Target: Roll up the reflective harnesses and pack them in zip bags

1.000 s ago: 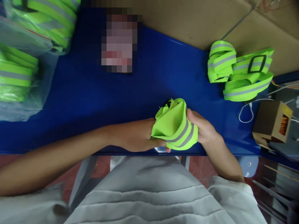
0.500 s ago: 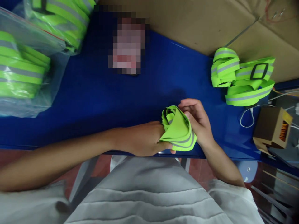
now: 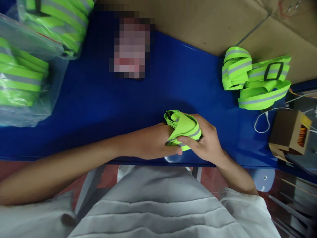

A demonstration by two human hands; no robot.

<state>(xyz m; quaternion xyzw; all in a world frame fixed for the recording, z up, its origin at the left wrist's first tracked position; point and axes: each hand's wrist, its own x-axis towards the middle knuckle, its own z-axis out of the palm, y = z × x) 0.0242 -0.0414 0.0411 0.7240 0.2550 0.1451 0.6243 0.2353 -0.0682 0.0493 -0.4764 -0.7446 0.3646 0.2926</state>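
A neon-green reflective strap point(image 3: 185, 124) with grey stripes is wound into a loose roll above the near edge of the blue table point(image 3: 158, 96). My left hand point(image 3: 153, 140) grips the roll from its left side, the thumb along the bottom and most fingers hidden behind the fabric. From the right, my right hand point(image 3: 208, 140) closes round the same roll, its thumb lying across the front. The coil's layers show at the upper left of the roll.
Green straps point(image 3: 264, 94), one with a black buckle, and a rolled strap point(image 3: 236, 67) lie at right. Clear plastic bags point(image 3: 55, 79) with straps occupy the left. A pixelated item point(image 3: 130, 48), cardboard boxes point(image 3: 193, 19), a small open carton point(image 3: 284, 129) and a white cable point(image 3: 262, 129) surround the table area.
My right hand has closed from a loose, curled pose onto the roll, its thumb now over the front. The roll has shifted slightly left and up and looks more compact.
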